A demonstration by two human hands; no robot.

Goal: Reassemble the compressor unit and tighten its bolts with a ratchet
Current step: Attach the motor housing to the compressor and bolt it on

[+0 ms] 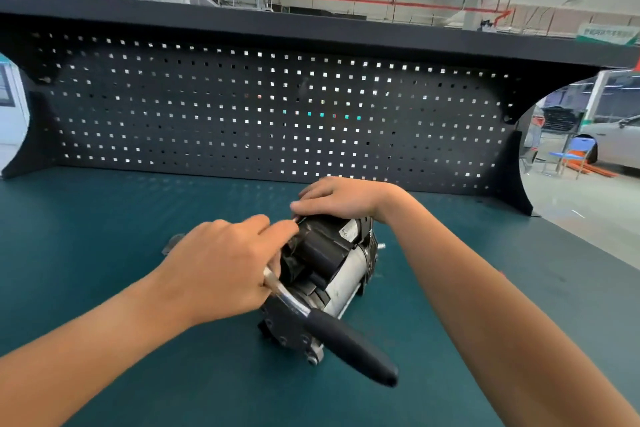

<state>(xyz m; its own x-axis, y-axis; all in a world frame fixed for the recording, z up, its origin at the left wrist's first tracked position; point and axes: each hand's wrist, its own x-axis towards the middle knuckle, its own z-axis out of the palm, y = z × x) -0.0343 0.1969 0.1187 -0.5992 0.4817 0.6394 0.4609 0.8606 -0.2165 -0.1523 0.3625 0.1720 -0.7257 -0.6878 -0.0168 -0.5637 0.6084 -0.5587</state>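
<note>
Left hand (pixel 221 263) fingers (pixel 277 229) curled round ratchet (pixel 349 343) head; right hand (pixel 339 198) flat atop compressor (pixel 346 267), fingers together.

ratchet (pixel 346 343) head hidden, grey part (pixel 173 242) half-hidden
</note>
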